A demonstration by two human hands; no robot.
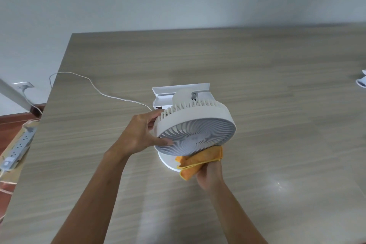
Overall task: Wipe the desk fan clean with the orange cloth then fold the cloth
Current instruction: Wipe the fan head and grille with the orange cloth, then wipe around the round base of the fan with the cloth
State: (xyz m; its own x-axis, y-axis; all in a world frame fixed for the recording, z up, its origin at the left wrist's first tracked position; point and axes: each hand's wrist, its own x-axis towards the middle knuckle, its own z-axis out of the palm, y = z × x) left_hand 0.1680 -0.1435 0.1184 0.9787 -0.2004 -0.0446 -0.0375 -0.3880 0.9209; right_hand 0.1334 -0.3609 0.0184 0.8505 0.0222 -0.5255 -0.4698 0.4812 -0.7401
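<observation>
At the far left, below the table edge, a grey multi-socket power strip (18,145) lies on the floor, and a thin white cable (103,93) loops across the pale wood-grain table (277,89) toward the middle. The left hand (138,134) is closed on the left rim of the round white plastic desk fan (196,127), thumb laid on the front grille and fingers wrapped behind the ribbed back. The fan head is tilted, its spiral grille facing down and toward the camera, above its round white base (168,161) that stands on the table near the centre. Just behind it sits a white angled bracket-like piece (181,90). Under the grille's lower right edge, the right hand (210,174) is clamped on the folded orange cloth (198,161), pressing it against the fan. At the far right edge lies a small white object (361,83), too cropped to tell.
</observation>
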